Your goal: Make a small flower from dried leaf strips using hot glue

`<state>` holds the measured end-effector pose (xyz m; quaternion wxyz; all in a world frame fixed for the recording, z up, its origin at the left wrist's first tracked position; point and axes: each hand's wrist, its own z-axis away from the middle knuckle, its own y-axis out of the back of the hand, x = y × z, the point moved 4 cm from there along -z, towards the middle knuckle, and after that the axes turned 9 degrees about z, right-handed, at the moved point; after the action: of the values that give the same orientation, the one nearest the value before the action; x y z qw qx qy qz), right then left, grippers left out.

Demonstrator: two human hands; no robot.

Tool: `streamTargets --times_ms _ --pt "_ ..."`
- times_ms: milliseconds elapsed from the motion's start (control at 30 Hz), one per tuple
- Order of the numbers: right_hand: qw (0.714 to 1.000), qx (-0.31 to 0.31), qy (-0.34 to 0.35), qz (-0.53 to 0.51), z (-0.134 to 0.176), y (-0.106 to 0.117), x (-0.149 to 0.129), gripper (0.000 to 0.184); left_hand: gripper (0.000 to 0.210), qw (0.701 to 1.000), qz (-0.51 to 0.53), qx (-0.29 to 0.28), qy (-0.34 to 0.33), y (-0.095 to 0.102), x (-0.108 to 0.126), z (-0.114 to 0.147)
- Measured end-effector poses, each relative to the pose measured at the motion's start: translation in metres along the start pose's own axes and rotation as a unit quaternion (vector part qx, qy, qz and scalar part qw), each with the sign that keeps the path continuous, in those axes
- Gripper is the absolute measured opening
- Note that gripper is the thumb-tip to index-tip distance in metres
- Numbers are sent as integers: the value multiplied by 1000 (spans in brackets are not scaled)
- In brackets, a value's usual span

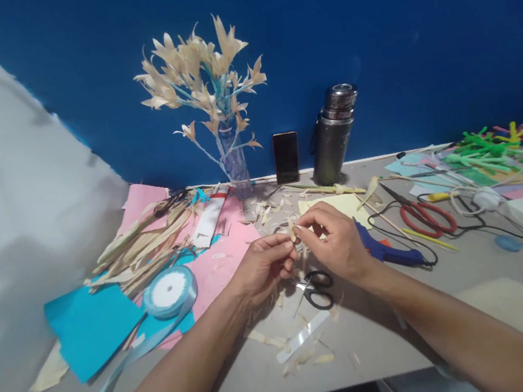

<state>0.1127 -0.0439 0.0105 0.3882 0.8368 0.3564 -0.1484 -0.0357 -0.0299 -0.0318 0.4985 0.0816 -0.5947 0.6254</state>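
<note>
At clock centre, above the worktop [363, 348], I pinched a small pale piece [291, 231] between left fingers [277, 250] and right fingers [310, 239], apparently to steady it from both sides; black scissors [310, 285] lay near six o'clock, blue glue gun [398, 257] near four, presumably for quick reach.
</note>
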Motion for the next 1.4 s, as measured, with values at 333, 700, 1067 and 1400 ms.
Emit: streamTargets --times_ms 333,700,1067,1400 --pt "1000 1 9 11 1 0 -1 11 28 1000 -7 -23 11 4 0 -2" --pt "998 -28 -6 -64 -1 3 -7 11 25 999 4 -34 26 4 -3 -2" --pt "987 -72 -17 -144 -1 1 -2 9 28 996 51 -56 40 5 -5 -3" --pt "982 -96 -33 -162 -1 -1 -1 10 22 989 112 -74 60 4 -4 0"
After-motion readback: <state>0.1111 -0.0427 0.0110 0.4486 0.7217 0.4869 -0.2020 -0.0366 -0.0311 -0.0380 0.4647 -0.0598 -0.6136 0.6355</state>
